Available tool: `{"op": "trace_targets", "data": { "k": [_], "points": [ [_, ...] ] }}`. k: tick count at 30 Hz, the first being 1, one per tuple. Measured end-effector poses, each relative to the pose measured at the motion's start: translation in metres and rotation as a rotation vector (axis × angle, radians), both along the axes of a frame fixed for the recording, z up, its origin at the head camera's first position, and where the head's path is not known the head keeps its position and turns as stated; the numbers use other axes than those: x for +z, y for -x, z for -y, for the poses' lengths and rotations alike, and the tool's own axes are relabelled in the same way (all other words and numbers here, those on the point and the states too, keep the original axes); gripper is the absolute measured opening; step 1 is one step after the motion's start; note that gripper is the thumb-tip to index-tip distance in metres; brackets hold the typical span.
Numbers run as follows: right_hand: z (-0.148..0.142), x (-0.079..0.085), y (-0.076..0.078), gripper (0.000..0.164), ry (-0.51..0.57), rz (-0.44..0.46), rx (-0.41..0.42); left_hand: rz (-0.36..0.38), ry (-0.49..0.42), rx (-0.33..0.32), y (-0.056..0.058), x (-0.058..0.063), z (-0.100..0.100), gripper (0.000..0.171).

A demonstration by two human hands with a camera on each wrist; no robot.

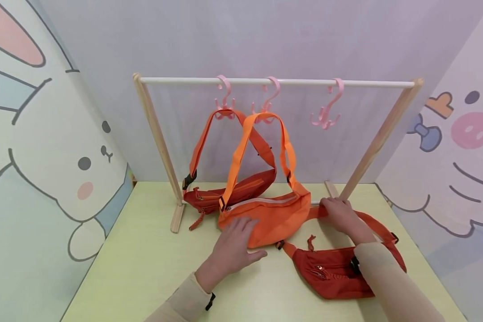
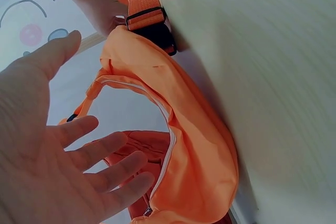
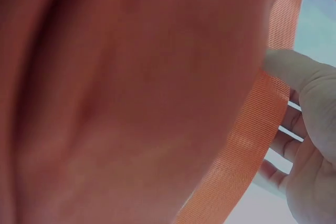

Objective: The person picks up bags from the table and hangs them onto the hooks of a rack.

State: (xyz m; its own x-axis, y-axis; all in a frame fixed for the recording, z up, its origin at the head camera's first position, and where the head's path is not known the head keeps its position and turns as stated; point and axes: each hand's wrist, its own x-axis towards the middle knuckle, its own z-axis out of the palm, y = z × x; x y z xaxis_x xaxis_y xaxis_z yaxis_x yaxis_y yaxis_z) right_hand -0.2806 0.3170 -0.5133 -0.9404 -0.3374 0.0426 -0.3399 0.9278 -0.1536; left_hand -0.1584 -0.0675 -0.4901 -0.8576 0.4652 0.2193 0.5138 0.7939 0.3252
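Observation:
A bright orange waist bag (image 1: pixel 281 221) hangs by its strap from the middle pink hook. Beside its front stands my left hand (image 1: pixel 235 246), fingers spread and relaxed; the left wrist view shows nothing in the palm. A dark red waist bag (image 1: pixel 334 284) lies on the table at the right, its orange strap (image 1: pixel 376 226) looping up behind it. My right hand (image 1: pixel 342 217) holds that strap, thumb in front and fingers behind in the right wrist view. Another red waist bag (image 1: pixel 251 190) hangs from the left pink hook, partly hidden by the orange one.
A rack with a white rail (image 1: pixel 177 80) and wooden legs (image 1: pixel 374 147) stands across the table (image 1: pixel 116 268). The right pink hook (image 1: pixel 326 114) carries no bag. Cartoon-printed walls (image 1: pixel 56 147) flank both sides.

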Motion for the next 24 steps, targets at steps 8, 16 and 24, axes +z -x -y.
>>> {"op": "trace_targets", "data": {
  "k": [8, 16, 24],
  "points": [
    [-0.003, 0.001, -0.003, 0.024, 0.001, -0.023, 0.029, 0.008, 0.016, 0.010, -0.002, -0.003, 0.001, 0.087],
    [-0.010, 0.010, -0.007, 0.019, 0.131, -0.015, -0.082, 0.021, -0.003, 0.012, -0.002, -0.006, -0.001, 0.087],
    [-0.013, 0.023, -0.015, 0.022, 0.369, -0.100, -0.159, 0.013, 0.004, 0.004, -0.004, -0.006, 0.000, 0.086]
  ]
}}
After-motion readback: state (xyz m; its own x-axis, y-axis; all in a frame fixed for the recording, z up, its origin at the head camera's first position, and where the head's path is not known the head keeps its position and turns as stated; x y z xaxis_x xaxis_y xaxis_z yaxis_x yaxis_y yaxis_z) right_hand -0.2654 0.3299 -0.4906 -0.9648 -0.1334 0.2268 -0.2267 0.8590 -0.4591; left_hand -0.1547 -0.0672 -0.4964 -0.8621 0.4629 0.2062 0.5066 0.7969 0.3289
